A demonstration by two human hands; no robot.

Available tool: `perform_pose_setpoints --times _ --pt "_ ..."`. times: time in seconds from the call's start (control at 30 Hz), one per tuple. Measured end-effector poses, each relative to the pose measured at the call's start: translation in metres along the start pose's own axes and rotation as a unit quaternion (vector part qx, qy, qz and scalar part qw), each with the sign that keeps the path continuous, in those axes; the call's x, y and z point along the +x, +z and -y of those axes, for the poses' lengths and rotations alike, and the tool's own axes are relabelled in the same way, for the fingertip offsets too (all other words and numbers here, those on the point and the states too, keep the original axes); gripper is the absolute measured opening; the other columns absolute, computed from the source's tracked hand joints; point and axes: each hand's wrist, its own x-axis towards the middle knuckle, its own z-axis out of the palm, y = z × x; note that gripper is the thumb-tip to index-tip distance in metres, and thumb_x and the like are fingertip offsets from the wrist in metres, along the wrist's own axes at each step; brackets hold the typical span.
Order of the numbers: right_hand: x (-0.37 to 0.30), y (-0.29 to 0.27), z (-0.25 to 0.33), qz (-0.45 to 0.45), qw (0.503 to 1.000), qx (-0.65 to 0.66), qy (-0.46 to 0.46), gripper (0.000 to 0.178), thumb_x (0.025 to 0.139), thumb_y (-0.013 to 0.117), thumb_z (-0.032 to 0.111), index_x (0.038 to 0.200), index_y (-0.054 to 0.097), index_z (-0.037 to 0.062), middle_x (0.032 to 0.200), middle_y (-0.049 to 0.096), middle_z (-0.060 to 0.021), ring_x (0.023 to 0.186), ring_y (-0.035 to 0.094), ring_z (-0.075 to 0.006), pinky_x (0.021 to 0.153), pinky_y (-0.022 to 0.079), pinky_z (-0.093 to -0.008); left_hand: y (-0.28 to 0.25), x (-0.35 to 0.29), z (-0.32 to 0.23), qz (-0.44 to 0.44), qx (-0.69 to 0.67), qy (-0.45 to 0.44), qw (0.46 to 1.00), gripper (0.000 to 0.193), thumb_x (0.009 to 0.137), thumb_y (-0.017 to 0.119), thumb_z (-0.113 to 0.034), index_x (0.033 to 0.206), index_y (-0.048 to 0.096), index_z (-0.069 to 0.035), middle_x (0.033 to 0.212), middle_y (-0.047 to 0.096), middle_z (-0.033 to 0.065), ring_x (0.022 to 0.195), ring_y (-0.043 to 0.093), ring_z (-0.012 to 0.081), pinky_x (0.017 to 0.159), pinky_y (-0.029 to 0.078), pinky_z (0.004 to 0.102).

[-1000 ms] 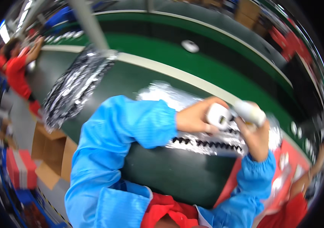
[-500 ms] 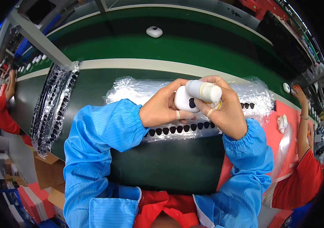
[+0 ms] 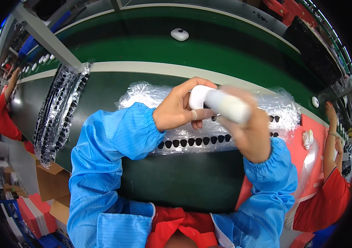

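Head view: the white rounded case [image 3: 196, 97] is held up over the counter [image 3: 171, 180], in front of the person's chest, between the two hands. Its smooth, glossy shell lies just right of the left hand [image 3: 175, 108], which pinches it between thumb and fingers and is the nearer of the two. A pale band wraps that thumb. From the right, the right hand [image 3: 253, 134] grasps a white-and-grey cylinder [image 3: 228, 106], its fingers blurred. The cylinder's long axis slants from upper left, at the case, down toward the lower right; its near end overlaps the case's right side, though whether they touch I cannot tell.

Beneath the hands lies crinkled, shiny clear plastic [image 3: 141, 94], with small matt black rounded pieces [image 3: 191, 142] set in rows. Leftward, a bundle of glossy strips [image 3: 62, 111] carries similar dark pieces. Beyond a pale edge runs a smooth green belt [image 3: 114, 41], bearing another white rounded unit [image 3: 179, 34] with a dark spot. At right, a flat red sheet [image 3: 281, 155] borders the dark counter, and a co-worker in a red sleeve [image 3: 326, 198] reaches toward the belt.
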Motion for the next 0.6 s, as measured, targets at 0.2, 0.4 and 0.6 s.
perform_pose_setpoints --times 0.2,0.4,0.6 --pt "0.007 -0.001 -0.006 0.04 0.996 0.032 0.075 0.035 0.077 0.062 0.012 0.107 0.048 0.0039 0.089 0.06 -0.0171 0.085 0.061 -0.0326 0.07 0.048 -0.0336 -0.004 0.001 0.009 0.012 0.01 -0.015 1.0 0.044 0.076 0.063 -0.003 0.113 0.04 -0.006 0.084 0.056 0.0093 0.057 0.057 0.011 0.049 0.05 0.023" --pt "0.011 -0.019 -0.009 -0.018 0.988 0.052 0.143 0.031 0.078 0.061 0.014 0.104 0.048 0.0014 0.088 0.061 -0.013 0.083 0.061 -0.0203 0.071 0.047 -0.0286 -0.014 0.015 0.003 0.008 0.082 -0.07 0.994 0.049 0.072 0.068 -0.005 0.114 0.042 -0.005 0.091 0.056 0.0066 0.073 0.057 0.0121 0.058 0.05 0.0247" --pt "0.008 -0.02 -0.035 0.015 0.973 0.039 0.227 0.035 0.079 0.061 0.019 0.105 0.046 0.0022 0.091 0.056 -0.0092 0.08 0.055 -0.0159 0.07 0.044 -0.0274 -0.086 0.055 -0.005 -0.078 0.363 -0.07 0.926 0.046 0.069 0.073 -0.023 0.105 0.053 -0.003 0.091 0.058 0.0065 0.084 0.056 0.014 0.072 0.047 0.0268"
